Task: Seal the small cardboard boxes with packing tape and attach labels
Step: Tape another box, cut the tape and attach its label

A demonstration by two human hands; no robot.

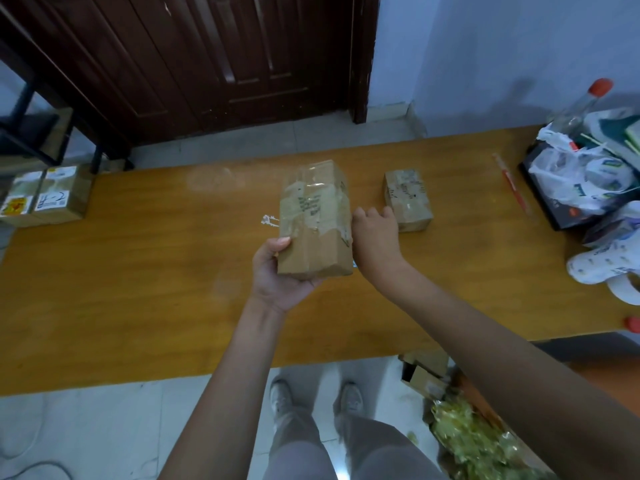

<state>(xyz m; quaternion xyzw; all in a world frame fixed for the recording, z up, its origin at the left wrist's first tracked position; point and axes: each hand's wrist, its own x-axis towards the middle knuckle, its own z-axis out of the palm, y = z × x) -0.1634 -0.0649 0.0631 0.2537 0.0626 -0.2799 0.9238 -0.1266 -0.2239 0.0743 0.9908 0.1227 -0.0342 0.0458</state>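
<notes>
Head view looks steeply down, close over the table

Both arms are bare right up to the frame edge, no sleeves, no watch or rings on the hands. Down below, loose light-grey trousers and a pair of pale grey sneakers with laces.

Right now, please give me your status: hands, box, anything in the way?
Left hand grips taped box above table. Right hand at its right side, fingers curled, grip unclear. Second box just beyond.
</notes>
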